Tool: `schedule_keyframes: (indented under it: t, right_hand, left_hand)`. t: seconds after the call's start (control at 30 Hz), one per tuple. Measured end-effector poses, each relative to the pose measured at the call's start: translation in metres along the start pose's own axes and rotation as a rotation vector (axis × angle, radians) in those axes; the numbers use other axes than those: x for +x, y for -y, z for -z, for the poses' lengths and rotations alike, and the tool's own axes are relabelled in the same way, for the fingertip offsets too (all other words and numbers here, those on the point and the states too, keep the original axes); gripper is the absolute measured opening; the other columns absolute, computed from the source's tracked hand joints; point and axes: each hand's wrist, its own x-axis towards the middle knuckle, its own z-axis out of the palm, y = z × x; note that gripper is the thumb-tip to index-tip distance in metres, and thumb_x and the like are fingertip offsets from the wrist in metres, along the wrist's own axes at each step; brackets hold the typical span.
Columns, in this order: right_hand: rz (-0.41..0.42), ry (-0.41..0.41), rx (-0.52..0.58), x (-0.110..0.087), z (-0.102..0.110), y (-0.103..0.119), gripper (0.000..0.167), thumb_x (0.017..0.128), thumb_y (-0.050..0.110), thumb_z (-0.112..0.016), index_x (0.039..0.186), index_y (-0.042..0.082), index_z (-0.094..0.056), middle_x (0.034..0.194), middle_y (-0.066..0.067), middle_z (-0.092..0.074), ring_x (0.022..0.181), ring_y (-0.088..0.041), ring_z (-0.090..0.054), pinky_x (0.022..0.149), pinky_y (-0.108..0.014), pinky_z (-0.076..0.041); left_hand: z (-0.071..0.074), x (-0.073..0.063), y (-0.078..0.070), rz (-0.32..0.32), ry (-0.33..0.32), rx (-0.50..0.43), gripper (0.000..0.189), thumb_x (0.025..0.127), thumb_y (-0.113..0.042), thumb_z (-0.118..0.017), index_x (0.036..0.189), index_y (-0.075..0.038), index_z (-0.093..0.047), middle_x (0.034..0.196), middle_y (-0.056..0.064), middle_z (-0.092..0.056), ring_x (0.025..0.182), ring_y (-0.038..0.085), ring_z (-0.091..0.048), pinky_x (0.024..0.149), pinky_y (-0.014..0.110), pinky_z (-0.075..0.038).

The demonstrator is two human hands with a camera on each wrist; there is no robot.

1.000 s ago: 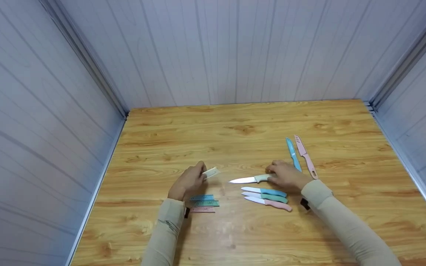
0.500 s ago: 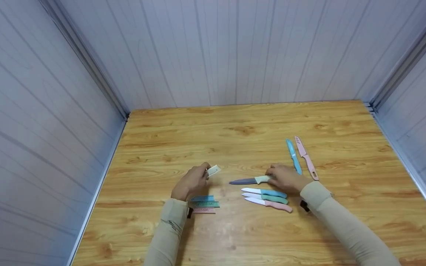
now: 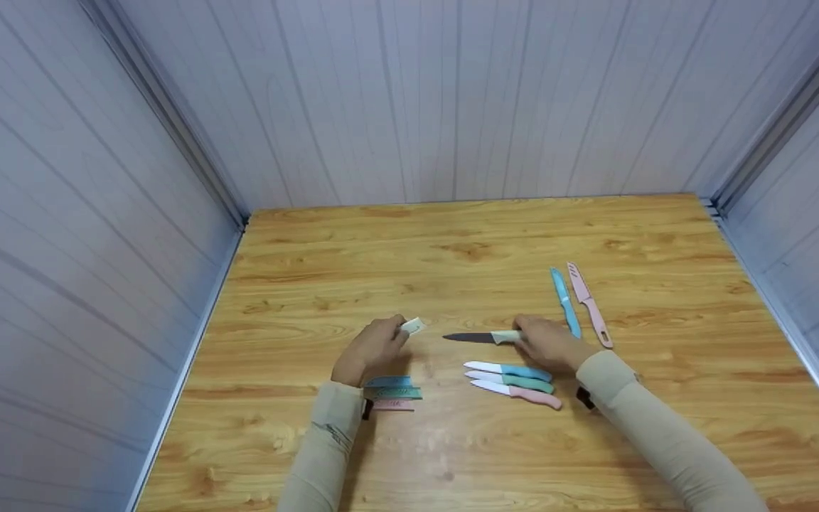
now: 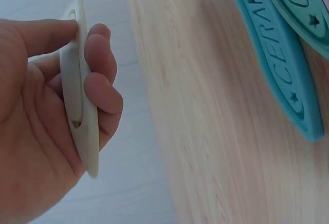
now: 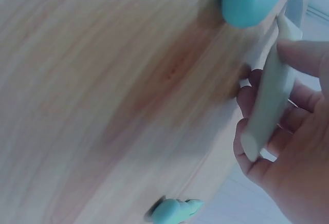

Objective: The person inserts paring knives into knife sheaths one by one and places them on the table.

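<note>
My left hand pinches a cream blade sheath between thumb and fingers, its far end pointing right toward the knife. In my right hand is a paring knife, gripped by its cream handle with the bare blade pointing left. A gap separates blade tip from sheath. Just below the right hand lie three bare paring knives: blue-handled, green-handled and pink-handled. Beneath the left wrist, a blue sheath, a green sheath and a pink sheath lie together, partly hidden by the arm.
Beyond the right hand lie a blue knife and a pink knife, both with covered blades. The wooden table is enclosed by pale panel walls at the back and sides.
The cream knife has risen slightly away from the row of knives, and its blade now looks dark instead of bright. My left hand has shifted a little right with the sheath.
</note>
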Motion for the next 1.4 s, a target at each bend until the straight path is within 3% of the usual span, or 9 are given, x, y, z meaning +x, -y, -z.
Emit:
schedule_keyframes:
  t: [0.17, 0.53, 0.83, 1.1, 1.4]
  right_hand:
    - [-0.011, -0.012, 0.034, -0.002, -0.001, 0.000, 0.018, 0.099, 0.020, -0.047, 0.114, 0.011, -0.047, 0.094, -0.004, -0.057, 0.079, -0.017, -0.056, 0.073, -0.040, -0.048]
    - [0.023, -0.122, 0.100, -0.004, 0.011, 0.002, 0.030, 0.099, 0.036, -0.047, 0.111, 0.010, -0.055, 0.089, 0.000, -0.058, 0.073, -0.016, -0.052, 0.067, -0.036, -0.043]
    - [0.128, -0.222, 0.078, -0.007, 0.023, 0.007, 0.041, 0.098, 0.047, -0.043, 0.099, 0.010, -0.061, 0.072, 0.005, -0.056, 0.062, -0.012, -0.051, 0.059, -0.034, -0.043]
    - [0.151, -0.225, 0.068, -0.009, 0.027, 0.014, 0.043, 0.099, 0.047, -0.043, 0.100, 0.009, -0.061, 0.080, 0.002, -0.060, 0.068, -0.013, -0.053, 0.063, -0.035, -0.044]
    - [0.159, -0.216, 0.101, -0.010, 0.030, 0.017, 0.042, 0.099, 0.047, -0.042, 0.099, 0.009, -0.060, 0.078, 0.003, -0.058, 0.065, -0.012, -0.051, 0.060, -0.035, -0.043]
  left_hand:
    - [0.000, 0.000, -0.006, -0.050, -0.011, 0.022, 0.021, 0.103, -0.023, -0.040, 0.099, -0.010, -0.055, 0.069, -0.001, -0.045, 0.054, 0.013, -0.037, 0.053, 0.028, -0.033]
    - [0.000, 0.003, -0.014, -0.097, -0.014, 0.030, 0.021, 0.103, -0.026, -0.042, 0.094, -0.011, -0.053, 0.068, -0.003, -0.042, 0.056, 0.012, -0.036, 0.055, 0.028, -0.032]
    - [-0.002, 0.006, -0.019, -0.136, -0.006, 0.052, 0.021, 0.102, -0.027, -0.043, 0.091, -0.010, -0.051, 0.066, -0.004, -0.039, 0.056, 0.011, -0.034, 0.056, 0.028, -0.031]
    - [-0.002, 0.007, -0.023, -0.156, -0.018, 0.058, 0.023, 0.103, -0.027, -0.042, 0.087, -0.011, -0.048, 0.064, -0.004, -0.034, 0.054, 0.011, -0.030, 0.055, 0.028, -0.028]
    - [0.000, 0.007, -0.028, -0.146, -0.018, 0.069, 0.022, 0.103, -0.026, -0.043, 0.086, -0.012, -0.046, 0.065, -0.004, -0.035, 0.055, 0.012, -0.031, 0.055, 0.028, -0.028]
